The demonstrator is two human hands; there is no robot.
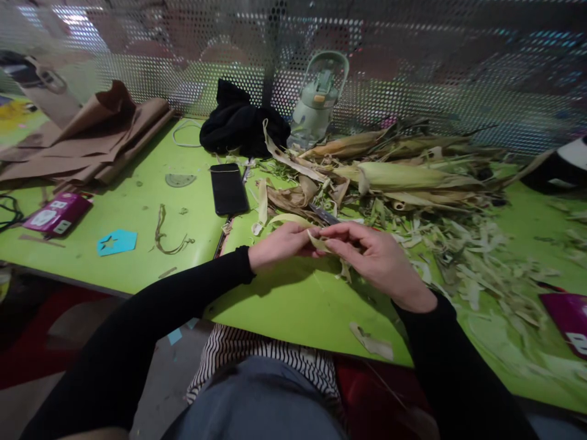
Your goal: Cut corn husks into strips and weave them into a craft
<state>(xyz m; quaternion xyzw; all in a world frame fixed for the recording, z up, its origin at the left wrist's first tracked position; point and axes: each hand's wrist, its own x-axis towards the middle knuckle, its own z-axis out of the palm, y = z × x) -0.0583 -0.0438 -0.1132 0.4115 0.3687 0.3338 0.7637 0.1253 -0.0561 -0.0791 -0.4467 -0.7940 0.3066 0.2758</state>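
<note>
Above the green table my left hand (282, 245) and my right hand (383, 263) meet. Both are closed in a pinch on a pale strip of corn husk (320, 242), whose middle spans the small gap between the fingertips. Part of the strip is covered by the fingers. Just beyond them a grey metal blade (323, 214) points away to the left; its other end is hidden behind my right hand. A curled husk piece (290, 219) arches behind my left hand.
A heap of corn husks (403, 174) lies behind my hands, with husk shreds (486, 256) spread to the right. A phone (228, 189), a black cloth (238, 125), a bottle (316, 104) and brown paper (92, 140) stand or lie around. A perforated metal panel (389, 55) borders the back.
</note>
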